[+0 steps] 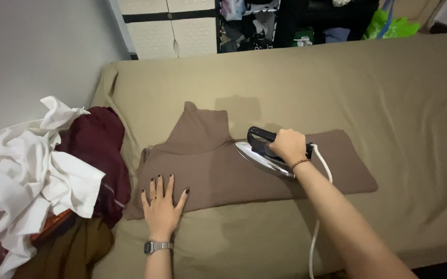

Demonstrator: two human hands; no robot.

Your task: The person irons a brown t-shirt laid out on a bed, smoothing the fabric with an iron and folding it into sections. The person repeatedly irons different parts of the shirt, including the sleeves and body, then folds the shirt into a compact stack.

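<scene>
Both hands on the brown garment, laid flat on the olive bed. Right hand clenched around iron handle, soleplate on fabric; left hand flat, fingers spread, grasping nothing, near white and maroon clothes pile.

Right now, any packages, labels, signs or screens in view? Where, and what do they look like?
No signs, labels or screens legible as such.
Green plastic bag: top right, behind the bed, crumpled, bright green.
Shelf clutter: top centre, dark open shelving, items too small to tell.
Wristwatch: left wrist, silver metal band; its face is not visible.
</scene>
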